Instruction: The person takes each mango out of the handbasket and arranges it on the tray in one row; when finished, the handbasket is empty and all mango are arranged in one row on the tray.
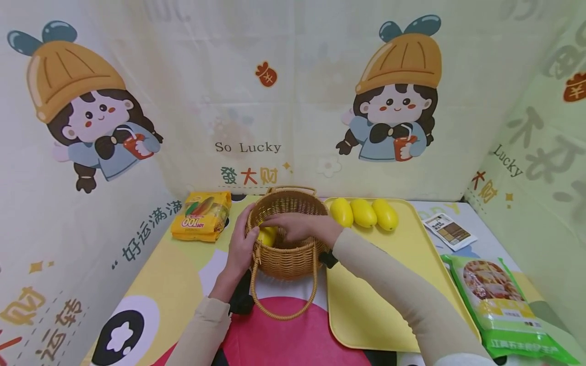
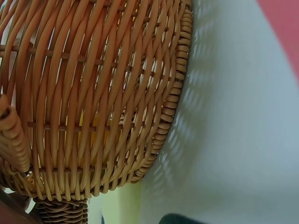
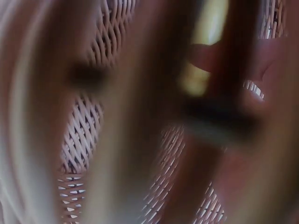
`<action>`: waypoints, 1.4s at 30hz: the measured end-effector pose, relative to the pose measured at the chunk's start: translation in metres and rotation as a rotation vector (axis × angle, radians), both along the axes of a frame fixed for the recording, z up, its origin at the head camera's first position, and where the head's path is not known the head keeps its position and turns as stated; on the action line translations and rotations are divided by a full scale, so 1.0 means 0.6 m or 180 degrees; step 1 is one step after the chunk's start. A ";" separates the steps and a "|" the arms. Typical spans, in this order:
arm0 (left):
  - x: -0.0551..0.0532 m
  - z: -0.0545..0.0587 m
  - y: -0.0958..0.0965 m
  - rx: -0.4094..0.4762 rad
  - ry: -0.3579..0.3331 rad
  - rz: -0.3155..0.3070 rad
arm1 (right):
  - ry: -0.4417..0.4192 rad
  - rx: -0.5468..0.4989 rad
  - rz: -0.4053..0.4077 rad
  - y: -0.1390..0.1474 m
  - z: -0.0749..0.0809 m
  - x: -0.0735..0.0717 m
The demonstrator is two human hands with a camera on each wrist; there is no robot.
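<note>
A brown wicker basket (image 1: 288, 262) stands upright at the middle of the table, one handle hanging down in front. My left hand (image 1: 241, 246) holds its left side by the rim; the left wrist view shows the woven wall (image 2: 103, 93) up close. My right hand (image 1: 295, 226) reaches inside from the right. There its fingers and thumb are around a yellow mango (image 1: 267, 236) by the left inner wall. In the right wrist view the thumb lies against the mango (image 3: 212, 23), though blurred basket strands hide much of the grip.
Right of the basket lies a yellow tray (image 1: 366, 284), with several yellow mangoes (image 1: 363, 212) in a row at its back. An orange snack bag (image 1: 201, 216) is at the back left. A small white packet (image 1: 449, 231) and a green food bag (image 1: 503, 305) lie on the right.
</note>
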State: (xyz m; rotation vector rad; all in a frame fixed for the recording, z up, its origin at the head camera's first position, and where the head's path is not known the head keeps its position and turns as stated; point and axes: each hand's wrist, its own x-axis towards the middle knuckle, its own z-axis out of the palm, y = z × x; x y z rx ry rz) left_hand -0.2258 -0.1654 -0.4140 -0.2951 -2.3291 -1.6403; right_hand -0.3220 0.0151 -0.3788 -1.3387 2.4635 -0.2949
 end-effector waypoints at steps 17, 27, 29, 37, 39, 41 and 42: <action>0.001 0.000 -0.004 -0.0025 0.0002 0.0042 | 0.0369 -0.0006 0.0018 -0.007 0.003 0.000; -0.001 -0.002 -0.004 -0.0010 0.0035 -0.0014 | 0.0063 0.0326 -0.0130 -0.002 -0.002 0.005; -0.001 -0.003 -0.004 -0.0009 0.0035 -0.0010 | 0.0027 0.0364 -0.0130 -0.002 -0.005 0.004; -0.002 -0.002 -0.004 -0.0003 0.0044 -0.0022 | -0.0201 0.0436 -0.0238 0.000 -0.008 0.000; -0.002 -0.003 -0.004 -0.0006 0.0047 -0.0024 | -0.0204 0.0397 -0.0225 0.001 -0.007 -0.001; -0.002 -0.004 -0.004 -0.0009 0.0051 -0.0024 | -0.0164 0.0325 -0.0185 0.002 -0.007 -0.001; -0.002 -0.004 -0.004 -0.0017 0.0050 -0.0019 | -0.0132 0.0288 -0.0156 0.002 -0.007 -0.002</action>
